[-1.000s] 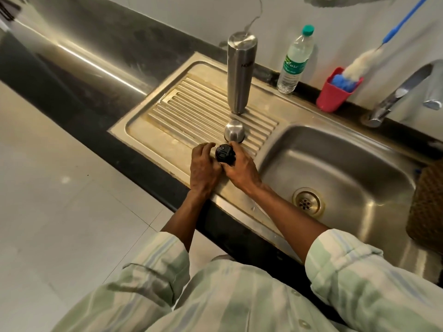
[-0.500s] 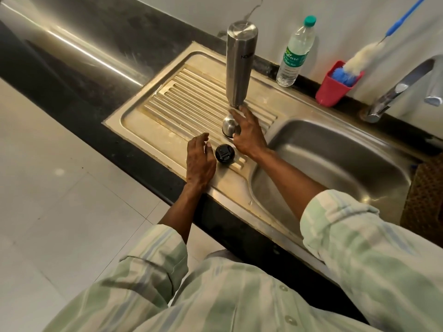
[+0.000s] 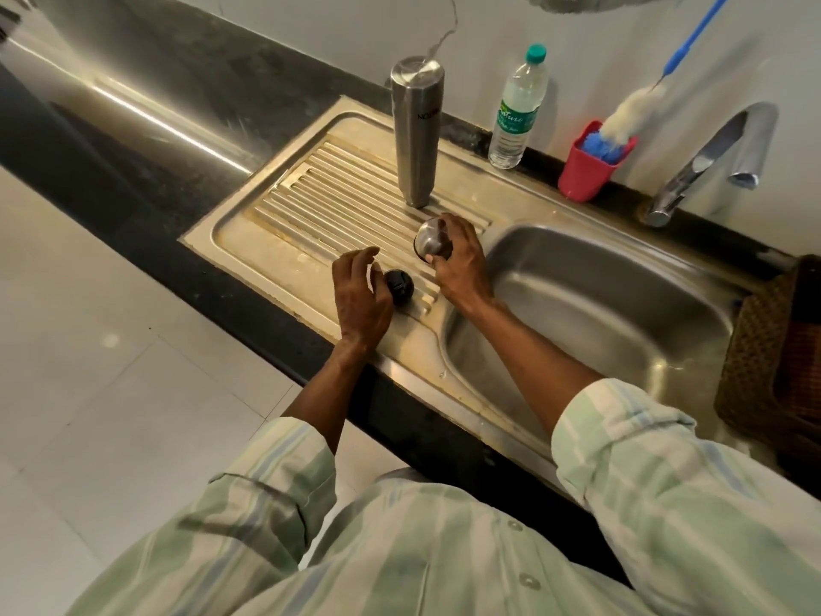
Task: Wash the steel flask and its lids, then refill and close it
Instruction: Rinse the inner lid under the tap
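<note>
I see my right hand point(image 3: 457, 264) gripping the rounded steel outer cap point(image 3: 430, 244) at mid-frame, and my left hand point(image 3: 362, 300) hanging loosely open beside the small black inner stopper point(image 3: 399, 288) on the ribbed drainboard point(image 3: 311, 197). The tall steel flask point(image 3: 416, 131) stands inverted just above; a careless brush could topple it, or the wet cap could slip into the sink basin point(image 3: 622, 313).

Both forearms reach forward out of rolled-up striped sleeves. The left hand point(image 3: 360, 300) hovers palm down, its fingers point(image 3: 362, 260) loosely curled and spread, holding nothing. The right hand point(image 3: 460, 264) reaches farther forward (its wrist bent slightly inward), thumb and fingers curled round a steel lid point(image 3: 427, 245).
</note>
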`<state>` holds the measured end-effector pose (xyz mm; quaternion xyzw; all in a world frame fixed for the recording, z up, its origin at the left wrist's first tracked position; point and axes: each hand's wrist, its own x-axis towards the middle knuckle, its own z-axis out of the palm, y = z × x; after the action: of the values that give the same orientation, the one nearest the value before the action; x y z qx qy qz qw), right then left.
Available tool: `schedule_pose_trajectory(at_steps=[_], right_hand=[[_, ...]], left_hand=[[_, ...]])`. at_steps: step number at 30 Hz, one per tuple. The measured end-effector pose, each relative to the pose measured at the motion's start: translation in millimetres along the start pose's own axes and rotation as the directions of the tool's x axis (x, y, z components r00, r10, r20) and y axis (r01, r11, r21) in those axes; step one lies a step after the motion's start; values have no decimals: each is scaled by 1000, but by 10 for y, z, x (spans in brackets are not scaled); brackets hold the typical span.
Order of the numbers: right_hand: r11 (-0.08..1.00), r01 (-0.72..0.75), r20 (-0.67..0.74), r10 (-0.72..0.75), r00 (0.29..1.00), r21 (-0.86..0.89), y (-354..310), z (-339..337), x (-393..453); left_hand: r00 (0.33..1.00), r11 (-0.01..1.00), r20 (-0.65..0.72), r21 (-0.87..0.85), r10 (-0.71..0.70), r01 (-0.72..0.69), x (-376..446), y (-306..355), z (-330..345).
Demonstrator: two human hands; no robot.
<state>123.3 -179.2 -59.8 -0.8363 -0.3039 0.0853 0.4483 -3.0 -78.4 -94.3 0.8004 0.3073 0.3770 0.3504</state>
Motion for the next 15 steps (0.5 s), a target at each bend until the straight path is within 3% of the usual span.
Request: schedule_pose_trajectory(at_steps=[3, 7, 11, 15], right_hand=[[999, -52, -86, 53, 995, 12, 99, -242, -122], [987, -151, -249, 158, 955, 49, 301, -668, -326], [935, -320, -448, 355, 821, 154, 531, -1296, -550], [885, -397, -581, 461, 671, 242, 704, -1805, -730]], left_hand=[[993, 991, -12, -58, 118, -118, -10, 427, 289], [990, 980, 107, -187, 94, -73, -83, 995, 764], [942, 980, 322, -195, 96, -33, -109, 1359, 1245], [840, 975, 523, -222, 145, -31, -11, 1780, 1708]])
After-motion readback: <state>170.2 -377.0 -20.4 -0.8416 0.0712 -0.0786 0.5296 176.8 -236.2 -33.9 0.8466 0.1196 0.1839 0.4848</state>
